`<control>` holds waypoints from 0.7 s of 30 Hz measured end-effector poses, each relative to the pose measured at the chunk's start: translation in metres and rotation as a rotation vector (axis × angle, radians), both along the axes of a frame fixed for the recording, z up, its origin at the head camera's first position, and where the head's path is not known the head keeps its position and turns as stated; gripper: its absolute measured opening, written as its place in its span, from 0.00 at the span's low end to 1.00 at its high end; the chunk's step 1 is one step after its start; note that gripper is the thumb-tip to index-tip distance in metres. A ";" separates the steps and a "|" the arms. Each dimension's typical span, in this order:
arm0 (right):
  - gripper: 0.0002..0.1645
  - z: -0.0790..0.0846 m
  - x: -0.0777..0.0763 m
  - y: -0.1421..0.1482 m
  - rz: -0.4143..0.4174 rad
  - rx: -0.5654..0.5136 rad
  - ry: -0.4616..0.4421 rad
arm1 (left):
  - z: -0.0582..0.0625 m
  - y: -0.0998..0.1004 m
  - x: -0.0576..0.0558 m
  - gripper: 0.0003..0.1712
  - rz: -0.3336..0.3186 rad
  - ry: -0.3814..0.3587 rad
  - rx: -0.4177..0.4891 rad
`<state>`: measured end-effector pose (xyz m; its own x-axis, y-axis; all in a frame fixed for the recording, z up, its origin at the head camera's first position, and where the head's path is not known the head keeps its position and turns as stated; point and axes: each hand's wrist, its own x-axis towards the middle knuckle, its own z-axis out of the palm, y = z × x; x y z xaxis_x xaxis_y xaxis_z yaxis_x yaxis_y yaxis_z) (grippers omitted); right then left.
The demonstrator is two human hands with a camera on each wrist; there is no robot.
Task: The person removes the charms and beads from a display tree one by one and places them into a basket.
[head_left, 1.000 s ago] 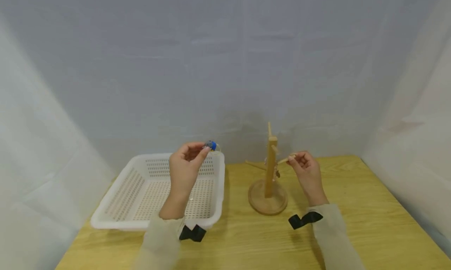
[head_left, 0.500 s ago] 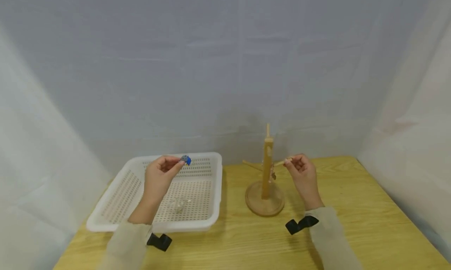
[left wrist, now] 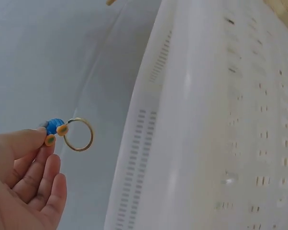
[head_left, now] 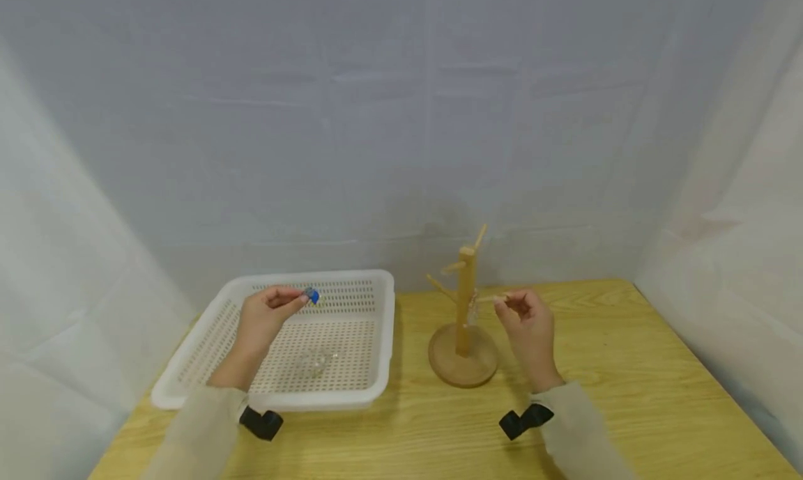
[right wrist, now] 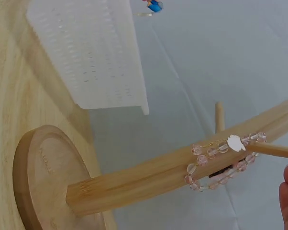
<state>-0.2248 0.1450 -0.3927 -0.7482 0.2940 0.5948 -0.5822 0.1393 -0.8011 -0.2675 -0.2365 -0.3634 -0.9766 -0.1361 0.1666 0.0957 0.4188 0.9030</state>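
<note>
Left hand (head_left: 258, 327) pinches blue charm (left wrist: 54, 126) above basket (head_left: 389, 341). Right hand (head_left: 530, 332) pinches peg (right wrist: 275, 150) of wooden stand (right wrist: 144, 181); beaded bracelet (right wrist: 202, 160) hangs there.

wooden table (head_left: 433, 435) | white basket (head_left: 326, 400), left | wooden stand (head_left: 464, 306), right

White slotted basket (head_left: 326, 400), wood-grain table (head_left: 414, 435) under it, small clear item (head_left: 314, 362) — details blurred — inside it, grey sheet (head_left: 314, 152) behind the basket, white sheet (head_left: 63, 271) left of it
</note>
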 end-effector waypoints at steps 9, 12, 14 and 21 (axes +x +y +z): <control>0.06 0.004 0.009 -0.017 -0.036 0.136 0.157 | -0.007 -0.013 -0.007 0.17 0.047 -0.021 -0.026; 0.08 0.004 0.011 -0.021 -0.033 0.162 0.180 | -0.008 -0.017 -0.010 0.17 0.062 -0.033 -0.058; 0.08 0.003 0.011 -0.022 -0.025 0.171 0.188 | -0.008 -0.019 -0.012 0.17 0.073 -0.037 -0.076; 0.01 -0.013 -0.007 -0.005 0.084 0.107 0.069 | -0.013 -0.024 -0.016 0.17 0.084 -0.058 -0.088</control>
<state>-0.2317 0.1399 -0.4057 -0.7238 0.1642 0.6702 -0.6484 0.1704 -0.7420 -0.2830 -0.2601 -0.3766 -0.9707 -0.2053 0.1251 0.0056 0.5011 0.8654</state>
